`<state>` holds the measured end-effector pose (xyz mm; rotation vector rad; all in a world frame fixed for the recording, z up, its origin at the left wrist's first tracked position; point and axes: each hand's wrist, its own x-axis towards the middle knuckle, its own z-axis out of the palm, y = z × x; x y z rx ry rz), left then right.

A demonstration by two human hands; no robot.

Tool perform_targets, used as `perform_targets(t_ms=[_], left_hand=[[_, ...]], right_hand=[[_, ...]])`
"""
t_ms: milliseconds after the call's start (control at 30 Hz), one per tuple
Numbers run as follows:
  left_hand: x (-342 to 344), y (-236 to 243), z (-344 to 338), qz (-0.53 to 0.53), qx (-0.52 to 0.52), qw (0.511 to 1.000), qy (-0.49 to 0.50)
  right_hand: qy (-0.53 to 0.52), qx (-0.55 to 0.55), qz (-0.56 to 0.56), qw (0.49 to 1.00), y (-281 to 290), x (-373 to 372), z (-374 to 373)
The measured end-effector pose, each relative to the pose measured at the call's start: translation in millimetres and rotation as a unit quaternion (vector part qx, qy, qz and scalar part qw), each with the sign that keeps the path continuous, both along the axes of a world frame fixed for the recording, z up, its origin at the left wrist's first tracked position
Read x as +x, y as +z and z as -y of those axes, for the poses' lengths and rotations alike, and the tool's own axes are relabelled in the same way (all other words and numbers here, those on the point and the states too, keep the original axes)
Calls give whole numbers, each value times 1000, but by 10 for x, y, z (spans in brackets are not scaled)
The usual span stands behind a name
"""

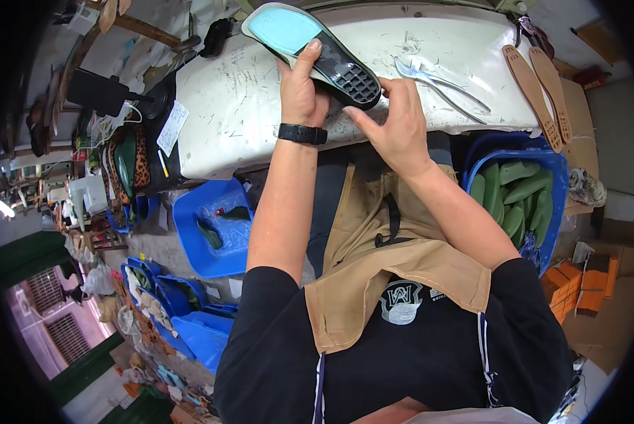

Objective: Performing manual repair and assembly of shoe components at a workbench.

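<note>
A shoe sole [336,58], black with a light blue pad on its front half and a grid of hollows at the heel, is held over the white work table. My left hand [303,92] is closed round its middle, thumb on top and fingers underneath. At the heel end my right hand [401,131] grips the rim, with its thumb at the near side and its curled fingers at the right; the fingertips are partly hidden. A pair of metal pincers [440,83] lies on the table [225,120], right of the sole.
Two tan insoles [532,92] lie over the table's right end. Below it stands a blue bin [560,180] full of green shoe parts [518,191]. Another blue bin [190,212] stands on the floor at left, near several more. A paper sheet [173,127] lies at the table's left edge.
</note>
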<state>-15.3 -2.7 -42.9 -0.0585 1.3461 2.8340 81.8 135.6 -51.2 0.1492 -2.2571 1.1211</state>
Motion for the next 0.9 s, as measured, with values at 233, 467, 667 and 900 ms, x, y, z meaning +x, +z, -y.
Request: perform_targets(t_ms=[233,467,667,900], left_hand=[[24,68,-61,-12,-18,999,36],[49,80,-78,-15,-23,998,49],[39,41,30,-48,-32,998,-17],[97,136,-29,-56,-49,996,-45]], right_hand=[[-24,-25,44,998,-19,-49,27],[16,-13,68,998,82,-90,-107],[104,-87,208,969,390,-185,-297],[94,-158,255,949,398,-186,-342]])
